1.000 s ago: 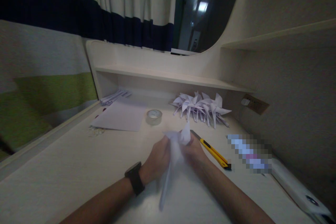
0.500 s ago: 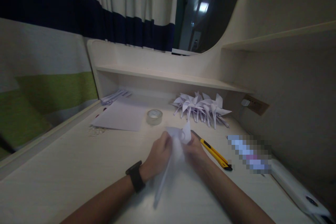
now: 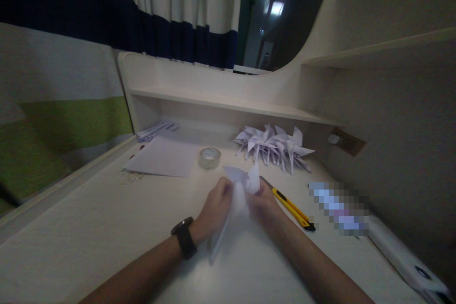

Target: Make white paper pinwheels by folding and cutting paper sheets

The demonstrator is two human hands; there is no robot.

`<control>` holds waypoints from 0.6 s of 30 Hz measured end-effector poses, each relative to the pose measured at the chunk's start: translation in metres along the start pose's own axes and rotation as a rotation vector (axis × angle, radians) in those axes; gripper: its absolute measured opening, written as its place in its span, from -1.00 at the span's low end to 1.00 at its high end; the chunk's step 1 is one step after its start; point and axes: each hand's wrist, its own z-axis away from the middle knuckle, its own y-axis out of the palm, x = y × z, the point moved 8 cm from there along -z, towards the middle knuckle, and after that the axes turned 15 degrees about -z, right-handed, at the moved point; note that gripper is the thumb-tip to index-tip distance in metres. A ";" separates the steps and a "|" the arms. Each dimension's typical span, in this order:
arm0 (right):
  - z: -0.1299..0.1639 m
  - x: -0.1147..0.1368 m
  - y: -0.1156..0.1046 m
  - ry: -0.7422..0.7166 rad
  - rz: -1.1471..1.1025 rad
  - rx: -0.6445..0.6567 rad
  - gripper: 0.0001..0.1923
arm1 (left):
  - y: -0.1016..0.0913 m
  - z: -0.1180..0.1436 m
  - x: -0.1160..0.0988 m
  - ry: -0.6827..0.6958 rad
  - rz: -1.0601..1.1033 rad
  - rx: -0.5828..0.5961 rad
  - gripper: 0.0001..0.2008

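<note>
Between my two hands is a white paper pinwheel (image 3: 253,179), its folded blades up and a rolled paper stick (image 3: 218,243) slanting down toward me, blurred by motion. My left hand (image 3: 218,204), with a dark watch on its wrist, is closed on the paper from the left. My right hand (image 3: 262,202) is closed on it from the right, just under a blade. Fingertips of both are partly hidden behind the paper. A yellow utility knife (image 3: 292,209) lies right of my right hand. Ahead of my left hand sits a roll of clear tape (image 3: 209,158).
Several finished paper pinwheels (image 3: 272,145) lie heaped at the back right. White paper sheets (image 3: 166,154) lie at the back left, beside rolled paper sticks (image 3: 156,130). A blurred-out item (image 3: 337,206) and a long white object (image 3: 402,256) lie along the right wall. A shelf (image 3: 213,99) spans the back.
The lower end of the paper stick has swung slightly upward. My hands keep their hold in nearly the same place, and the blades have turned a little.
</note>
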 end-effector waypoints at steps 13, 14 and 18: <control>0.001 0.003 0.004 -0.016 0.026 0.005 -0.47 | 0.003 0.003 -0.014 0.074 -0.009 0.067 -0.75; 0.001 0.003 0.004 -0.024 0.027 0.011 -0.48 | 0.004 0.003 -0.014 0.083 -0.005 0.072 -0.74; 0.000 0.000 0.000 -0.025 0.039 0.013 -0.48 | 0.005 0.003 -0.010 0.086 -0.001 0.065 -0.76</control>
